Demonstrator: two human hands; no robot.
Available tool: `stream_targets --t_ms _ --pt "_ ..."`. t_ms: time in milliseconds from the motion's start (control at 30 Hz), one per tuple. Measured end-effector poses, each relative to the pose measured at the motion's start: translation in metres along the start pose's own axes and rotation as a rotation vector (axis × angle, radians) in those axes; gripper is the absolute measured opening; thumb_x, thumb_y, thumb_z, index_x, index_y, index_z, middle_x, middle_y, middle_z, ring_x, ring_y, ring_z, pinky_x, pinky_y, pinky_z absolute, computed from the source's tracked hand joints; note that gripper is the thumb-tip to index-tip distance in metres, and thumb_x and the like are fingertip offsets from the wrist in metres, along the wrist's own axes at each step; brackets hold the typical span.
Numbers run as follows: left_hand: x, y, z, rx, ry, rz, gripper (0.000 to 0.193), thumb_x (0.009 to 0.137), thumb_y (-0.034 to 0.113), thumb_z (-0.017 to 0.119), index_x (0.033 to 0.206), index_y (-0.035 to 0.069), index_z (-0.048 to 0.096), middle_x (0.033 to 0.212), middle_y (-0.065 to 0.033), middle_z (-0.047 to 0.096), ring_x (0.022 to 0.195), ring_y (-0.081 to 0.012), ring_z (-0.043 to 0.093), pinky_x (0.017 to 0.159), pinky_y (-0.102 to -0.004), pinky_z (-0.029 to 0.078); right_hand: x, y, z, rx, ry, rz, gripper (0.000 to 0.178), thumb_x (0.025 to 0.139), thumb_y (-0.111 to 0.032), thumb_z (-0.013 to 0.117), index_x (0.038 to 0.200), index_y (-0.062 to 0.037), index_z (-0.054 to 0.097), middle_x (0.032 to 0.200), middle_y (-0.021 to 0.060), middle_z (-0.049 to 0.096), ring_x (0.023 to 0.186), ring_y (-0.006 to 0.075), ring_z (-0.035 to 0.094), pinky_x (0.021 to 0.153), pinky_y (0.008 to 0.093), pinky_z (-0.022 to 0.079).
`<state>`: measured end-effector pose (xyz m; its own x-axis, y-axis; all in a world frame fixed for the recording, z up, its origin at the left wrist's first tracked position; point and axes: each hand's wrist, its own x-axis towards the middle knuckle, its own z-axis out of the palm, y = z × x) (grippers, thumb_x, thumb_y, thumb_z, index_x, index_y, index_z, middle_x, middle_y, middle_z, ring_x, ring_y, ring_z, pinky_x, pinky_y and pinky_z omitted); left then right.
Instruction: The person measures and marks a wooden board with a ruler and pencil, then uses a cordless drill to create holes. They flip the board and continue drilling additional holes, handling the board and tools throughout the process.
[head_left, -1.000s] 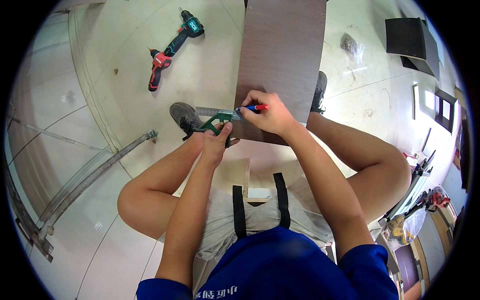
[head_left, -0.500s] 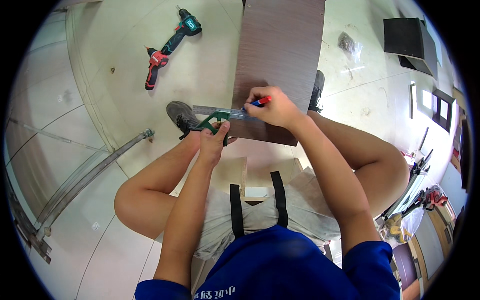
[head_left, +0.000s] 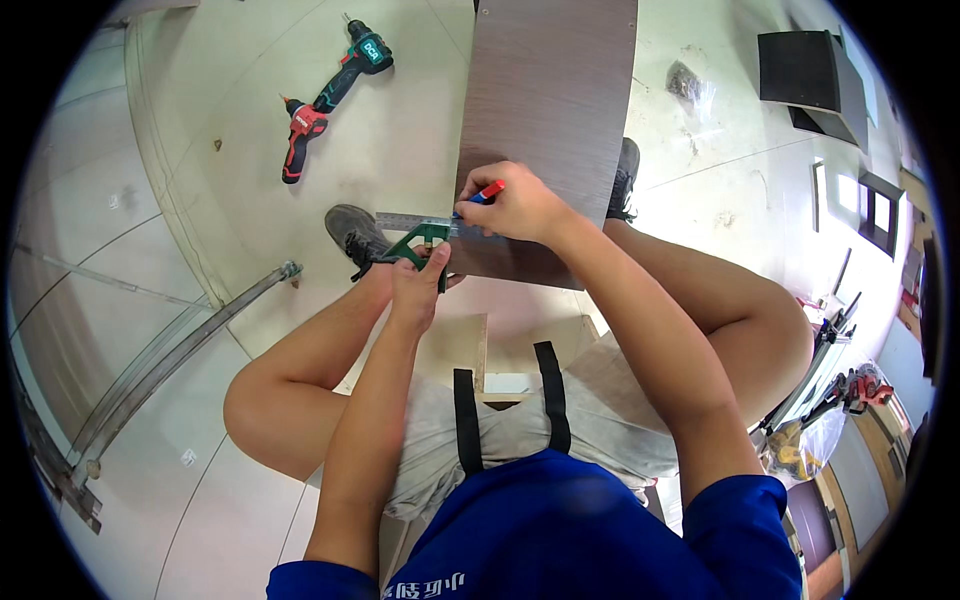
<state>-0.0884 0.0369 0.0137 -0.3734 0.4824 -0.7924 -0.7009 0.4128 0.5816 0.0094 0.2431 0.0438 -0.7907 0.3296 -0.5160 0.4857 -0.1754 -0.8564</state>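
A brown wood-grain board (head_left: 545, 110) stretches away from me between my feet. Across its near left corner lies a combination square with a green head (head_left: 429, 236) and a steel blade (head_left: 397, 221) that sticks out past the board's left edge. My left hand (head_left: 418, 285) grips the green head, thumb on top, pressing it to the board's edge. In my right hand (head_left: 520, 207) is a blue marker with a red end (head_left: 486, 192), pinched and tilted over the blade near the board's left edge. The marker's tip meets the blade area; the fingers partly hide it.
Two cordless drills, one teal and black (head_left: 358, 58), one red and black (head_left: 301, 138), lie on the floor at far left. A metal rail (head_left: 190, 365) runs along the left. A black box (head_left: 805, 75) stands far right, near a plastic bag (head_left: 690, 85). Tools and clamps (head_left: 850, 390) crowd the right side.
My right hand with the marker has shifted left along the blade, closer to the green head. My left hand keeps its hold on the square. The whole view has shifted slightly.
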Motion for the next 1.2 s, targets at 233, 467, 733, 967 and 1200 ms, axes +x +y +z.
stream_targets --t_ms 233,467,733,967,1200 --pt "-0.001 0.000 0.006 0.011 0.040 0.000 0.022 0.091 0.021 0.072 0.096 0.003 0.060 0.093 -0.0066 0.067 0.084 -0.0173 0.068 0.078 -0.0402 0.061 -0.007 -0.004 -0.008 0.009 0.001 0.061 0.018 0.082 -0.015 0.068 0.082 0.0024 0.066 0.070 0.0088 0.068 0.059 0.0145 0.064 0.059 0.0291 0.053" --pt "0.002 -0.005 0.004 -0.022 0.023 0.029 0.023 0.090 0.022 0.073 0.094 0.002 0.061 0.093 -0.0078 0.067 0.085 -0.0185 0.068 0.078 -0.0404 0.062 -0.039 0.003 -0.048 -0.098 -0.015 0.156 0.016 0.081 -0.014 0.067 0.080 0.0017 0.066 0.068 0.0082 0.067 0.059 0.0141 0.064 0.061 0.0279 0.053" --pt "0.002 -0.006 0.001 0.007 0.041 0.042 0.024 0.090 0.024 0.073 0.095 0.003 0.061 0.093 -0.0069 0.066 0.083 -0.0179 0.067 0.078 -0.0401 0.062 -0.094 0.018 -0.098 -0.198 -0.015 0.237 0.016 0.085 -0.011 0.068 0.079 0.0023 0.063 0.067 0.0064 0.064 0.058 0.0119 0.060 0.056 0.0265 0.049" --pt "0.003 -0.008 0.003 0.001 0.024 0.042 0.021 0.091 0.022 0.071 0.095 0.005 0.061 0.094 -0.0056 0.066 0.084 -0.0173 0.067 0.079 -0.0406 0.061 -0.057 0.010 -0.052 -0.118 0.051 0.151 0.016 0.079 -0.014 0.069 0.084 0.0014 0.067 0.070 0.0117 0.067 0.061 0.0164 0.066 0.060 0.0314 0.053" --pt "0.000 -0.004 0.004 -0.011 0.003 0.051 0.021 0.091 0.022 0.071 0.096 0.004 0.061 0.094 -0.0065 0.067 0.084 -0.0181 0.068 0.079 -0.0415 0.061 -0.005 -0.003 0.003 -0.181 0.130 -0.081 0.021 0.078 -0.018 0.068 0.084 0.0023 0.069 0.074 0.0173 0.069 0.063 0.0242 0.068 0.065 0.0354 0.055"
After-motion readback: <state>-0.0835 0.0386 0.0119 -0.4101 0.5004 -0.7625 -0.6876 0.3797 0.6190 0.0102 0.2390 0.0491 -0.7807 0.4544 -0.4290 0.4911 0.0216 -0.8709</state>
